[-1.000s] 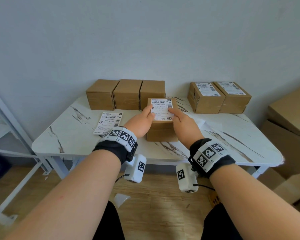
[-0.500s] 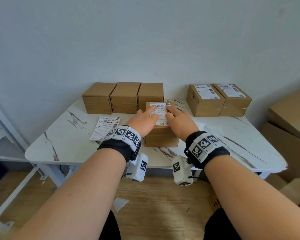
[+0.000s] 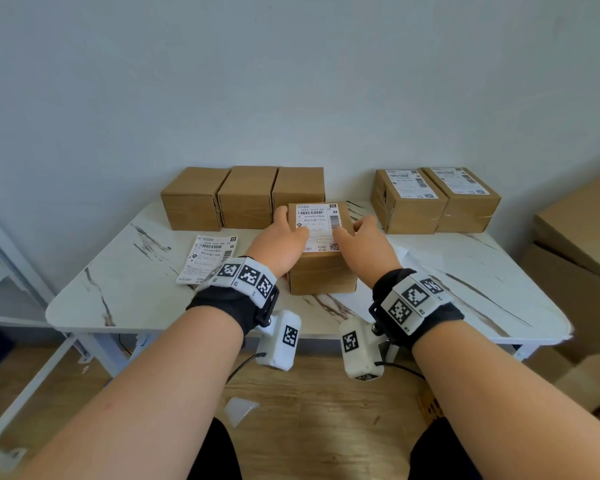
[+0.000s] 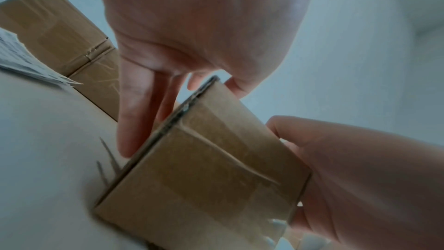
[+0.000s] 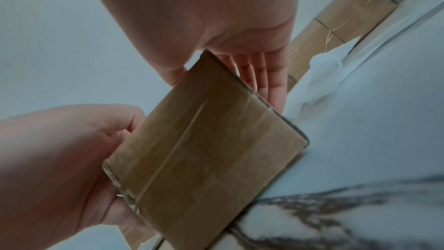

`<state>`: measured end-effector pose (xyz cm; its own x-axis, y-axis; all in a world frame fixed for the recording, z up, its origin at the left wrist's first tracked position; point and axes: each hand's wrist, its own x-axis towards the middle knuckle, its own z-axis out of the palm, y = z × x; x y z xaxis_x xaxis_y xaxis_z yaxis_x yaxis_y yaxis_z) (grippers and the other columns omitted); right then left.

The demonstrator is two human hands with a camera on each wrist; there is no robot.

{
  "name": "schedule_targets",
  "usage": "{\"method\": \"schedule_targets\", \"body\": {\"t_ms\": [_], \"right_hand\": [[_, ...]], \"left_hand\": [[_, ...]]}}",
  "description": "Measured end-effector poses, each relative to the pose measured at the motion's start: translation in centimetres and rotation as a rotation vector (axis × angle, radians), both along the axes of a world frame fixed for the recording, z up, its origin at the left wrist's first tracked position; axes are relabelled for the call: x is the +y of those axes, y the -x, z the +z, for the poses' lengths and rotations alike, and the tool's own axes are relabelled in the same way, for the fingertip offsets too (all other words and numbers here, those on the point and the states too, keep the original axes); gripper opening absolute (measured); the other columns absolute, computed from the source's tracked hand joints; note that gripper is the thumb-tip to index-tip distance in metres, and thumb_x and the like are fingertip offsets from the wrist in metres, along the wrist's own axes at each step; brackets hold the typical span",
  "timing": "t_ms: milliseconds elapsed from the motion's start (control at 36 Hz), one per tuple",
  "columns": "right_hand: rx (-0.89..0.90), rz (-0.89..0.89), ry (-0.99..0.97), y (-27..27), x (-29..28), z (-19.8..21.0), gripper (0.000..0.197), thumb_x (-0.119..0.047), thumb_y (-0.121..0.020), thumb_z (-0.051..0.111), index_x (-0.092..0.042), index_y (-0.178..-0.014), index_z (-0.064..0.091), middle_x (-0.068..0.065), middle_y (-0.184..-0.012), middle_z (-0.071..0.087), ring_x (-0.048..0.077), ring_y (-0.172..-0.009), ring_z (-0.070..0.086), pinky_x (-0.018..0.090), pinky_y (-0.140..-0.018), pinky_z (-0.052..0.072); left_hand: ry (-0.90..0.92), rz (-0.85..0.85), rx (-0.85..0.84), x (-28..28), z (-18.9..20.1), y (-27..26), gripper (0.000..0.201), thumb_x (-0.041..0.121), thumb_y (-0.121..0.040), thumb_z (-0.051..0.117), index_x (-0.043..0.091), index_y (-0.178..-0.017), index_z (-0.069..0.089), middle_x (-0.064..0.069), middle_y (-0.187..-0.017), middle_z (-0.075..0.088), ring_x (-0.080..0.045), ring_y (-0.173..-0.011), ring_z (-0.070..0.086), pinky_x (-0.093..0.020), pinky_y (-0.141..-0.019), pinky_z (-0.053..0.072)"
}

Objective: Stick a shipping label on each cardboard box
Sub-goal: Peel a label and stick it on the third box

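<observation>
A small cardboard box (image 3: pixel 321 275) stands on the marble table (image 3: pixel 125 299) in front of me, with a white shipping label (image 3: pixel 317 225) flat on its top. My left hand (image 3: pixel 290 223) holds its left side, thumb on the label and fingers down the side. On the other side my right hand (image 3: pixel 355 228) holds it the same way. The wrist views show the box's taped front (image 4: pixel 204 168) (image 5: pixel 206 149) between both hands. Three unlabelled boxes (image 3: pixel 246 197) line the back left. Two labelled boxes (image 3: pixel 407 202) sit at the back right. A loose label (image 3: pixel 208 259) lies to the left.
Peeled white backing paper (image 3: pixel 413 258) lies on the table right of my hands. Large cardboard cartons (image 3: pixel 586 223) are stacked on the floor at the right. A white shelf frame (image 3: pixel 0 258) stands at the left. A paper scrap (image 3: pixel 239 408) is on the wooden floor.
Both hands slid outward from the middle of the label to the box's left and right sides. The label now lies flat on the box top.
</observation>
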<state>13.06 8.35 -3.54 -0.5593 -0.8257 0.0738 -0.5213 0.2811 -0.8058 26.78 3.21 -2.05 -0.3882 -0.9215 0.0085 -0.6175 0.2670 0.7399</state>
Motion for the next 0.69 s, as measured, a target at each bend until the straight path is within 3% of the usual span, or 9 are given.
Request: {"method": "schedule_targets", "body": {"t_ms": [111, 222, 306, 417, 472, 528, 639, 667, 694], "right_hand": [[-0.007, -0.038, 0.112, 0.7, 0.4, 1.1, 0.029, -0.036, -0.091, 0.049, -0.014, -0.107, 0.041, 0.001, -0.090, 0.056, 0.013, -0.071, 0.053, 0.030, -0.057, 0.039], [-0.019, -0.097, 0.212, 1.9, 0.3, 2.4, 0.033, -0.037, -0.089, 0.048, -0.014, -0.111, 0.042, 0.006, -0.100, 0.058, 0.017, -0.073, 0.054, 0.030, -0.057, 0.039], [-0.044, -0.131, 0.256, 3.5, 0.0, 3.1, 0.036, -0.036, -0.089, 0.048, -0.012, -0.116, 0.046, 0.006, -0.107, 0.059, 0.016, -0.076, 0.055, 0.027, -0.058, 0.039], [-0.029, -0.152, 0.287, 5.3, -0.9, 3.8, 0.040, -0.033, -0.088, 0.047, -0.011, -0.121, 0.054, 0.007, -0.121, 0.054, 0.019, -0.094, 0.059, 0.031, -0.075, 0.048], [-0.018, -0.149, 0.281, 6.0, -1.4, 4.1, 0.044, -0.033, -0.089, 0.047, -0.012, -0.127, 0.055, 0.005, -0.125, 0.053, 0.018, -0.098, 0.059, 0.032, -0.082, 0.050], [-0.005, -0.142, 0.280, 6.7, -2.0, 4.3, 0.044, -0.032, -0.090, 0.048, -0.013, -0.128, 0.055, 0.004, -0.124, 0.055, 0.017, -0.098, 0.059, 0.030, -0.080, 0.050], [0.008, -0.157, 0.281, 8.4, -3.4, 4.7, 0.027, -0.024, -0.093, 0.052, -0.013, -0.116, 0.055, -0.001, -0.108, 0.059, 0.015, -0.094, 0.057, 0.025, -0.073, 0.042], [0.016, -0.156, 0.276, 8.8, -3.8, 4.8, 0.026, -0.024, -0.093, 0.053, -0.014, -0.116, 0.055, -0.002, -0.106, 0.059, 0.015, -0.094, 0.057, 0.025, -0.073, 0.042], [0.032, -0.154, 0.265, 9.1, -4.1, 4.8, 0.028, -0.024, -0.093, 0.053, -0.013, -0.119, 0.055, -0.002, -0.107, 0.059, 0.015, -0.095, 0.056, 0.026, -0.075, 0.042]], "left_hand": [[0.045, 0.119, 0.127, -0.1, 0.6, 0.6, 0.037, 0.033, -0.098, 0.033, 0.011, -0.129, 0.035, 0.001, -0.088, 0.059, -0.015, -0.067, 0.055, -0.032, -0.057, 0.047], [0.080, 0.069, 0.190, 0.1, 2.0, 2.0, 0.024, 0.035, -0.096, 0.034, 0.017, -0.109, 0.043, -0.003, -0.089, 0.063, -0.021, -0.073, 0.060, -0.046, -0.073, 0.058], [0.123, 0.010, 0.200, -0.2, 3.0, 3.3, 0.021, 0.033, -0.097, 0.036, 0.022, -0.114, 0.042, 0.003, -0.101, 0.061, -0.018, -0.081, 0.061, -0.046, -0.077, 0.056], [0.165, -0.059, 0.207, -1.2, 3.5, 5.3, 0.043, 0.040, -0.092, 0.041, 0.027, -0.134, 0.043, 0.007, -0.125, 0.054, -0.014, -0.097, 0.061, -0.038, -0.084, 0.053], [0.198, -0.110, 0.192, -1.8, 3.4, 6.2, 0.041, 0.042, -0.089, 0.042, 0.029, -0.127, 0.050, 0.004, -0.124, 0.057, -0.014, -0.097, 0.061, -0.040, -0.085, 0.054], [0.229, -0.136, 0.165, -2.6, 3.5, 7.0, 0.034, 0.036, -0.093, 0.043, 0.024, -0.121, 0.056, 0.003, -0.119, 0.061, -0.015, -0.097, 0.061, -0.038, -0.083, 0.054], [0.306, -0.122, 0.071, -4.8, 3.4, 8.2, 0.030, 0.032, -0.098, 0.040, 0.017, -0.120, 0.056, 0.003, -0.114, 0.063, -0.017, -0.091, 0.060, -0.027, -0.068, 0.048], [0.319, -0.119, 0.042, -5.3, 3.2, 8.5, 0.032, 0.033, -0.099, 0.039, 0.018, -0.121, 0.055, 0.003, -0.115, 0.063, -0.018, -0.092, 0.060, -0.028, -0.073, 0.048], [0.340, -0.119, 0.009, -5.9, 3.0, 8.8, 0.033, 0.035, -0.099, 0.037, 0.018, -0.122, 0.055, 0.003, -0.116, 0.064, -0.019, -0.095, 0.060, -0.034, -0.087, 0.047]]}}
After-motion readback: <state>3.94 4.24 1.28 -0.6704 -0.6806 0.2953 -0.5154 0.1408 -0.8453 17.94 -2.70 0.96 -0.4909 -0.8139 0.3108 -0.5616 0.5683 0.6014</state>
